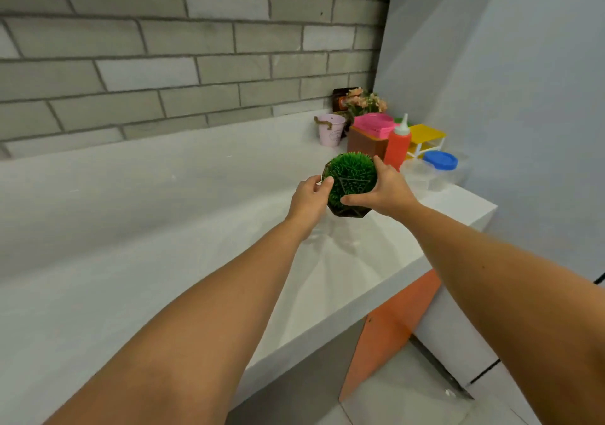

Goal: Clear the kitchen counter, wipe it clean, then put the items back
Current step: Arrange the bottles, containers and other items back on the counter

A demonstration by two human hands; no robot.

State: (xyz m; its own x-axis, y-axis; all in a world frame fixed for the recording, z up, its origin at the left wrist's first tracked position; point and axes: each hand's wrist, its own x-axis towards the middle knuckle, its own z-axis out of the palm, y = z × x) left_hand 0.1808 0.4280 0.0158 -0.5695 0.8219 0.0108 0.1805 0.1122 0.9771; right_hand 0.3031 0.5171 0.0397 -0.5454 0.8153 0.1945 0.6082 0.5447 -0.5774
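Green artificial grass fills a dark faceted pot, and we hold this little plant [352, 175] between both hands above the white desk [163, 212]. Our left hand [309, 195] pinches its left side, fingers [327, 182] curled against the grass. Our right hand [381, 192] cups the right side, thumb across the front and the other fingers reaching round the back. We cannot tell whether the base touches the desk.

To do this step well, we judge we should keep the pot level, grip the pot and not the grass, and steer clear of the items crowded at the desk's right end: a pink bucket [330, 133], flowers [363, 102], a brown box [365, 144] of pink napkins [373, 122], a red squeeze bottle [397, 144], a yellow-topped rack [425, 138] and a blue-lidded tub [440, 160].

A grey brick wall [196, 48] runs behind on the left. The glossy desk shows a faint reflection under the pot. A pale wall [523, 97] closes the right, with an orange cabinet door [383, 329] below.
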